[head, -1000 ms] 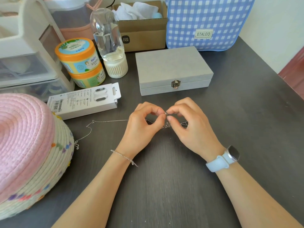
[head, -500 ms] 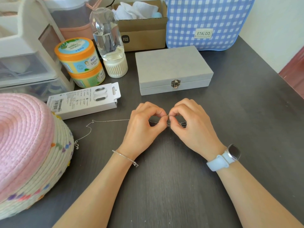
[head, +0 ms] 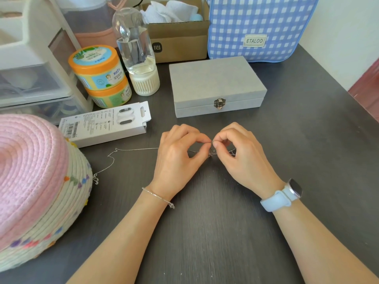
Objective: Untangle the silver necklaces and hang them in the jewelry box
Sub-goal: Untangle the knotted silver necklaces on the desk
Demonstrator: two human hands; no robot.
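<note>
Thin silver necklaces (head: pixel 133 149) lie on the dark table (head: pixel 205 232), one strand trailing left toward the woven basket and ending in a small clasp. A tangled knot sits between my hands at the table's middle. My left hand (head: pixel 178 156) pinches the chain at the knot with thumb and forefinger. My right hand (head: pixel 242 154) pinches the same knot from the other side, fingertips nearly touching the left ones. The grey jewelry box (head: pixel 215 78) stands just beyond my hands, lid down and its metal clasp latched.
A pink-lidded woven basket (head: pixel 34 181) fills the left. A white product box (head: pixel 106 124), two orange-lidded jars (head: pixel 98 68), a clear bottle (head: pixel 137 52), a cardboard box (head: pixel 178 42), a blue checked bag (head: pixel 256 23) and plastic drawers (head: pixel 30 78) crowd the back.
Both hands have dropped slightly toward the table and drawn a bit apart while still working the knot. The trailing chain on the left has not moved.
</note>
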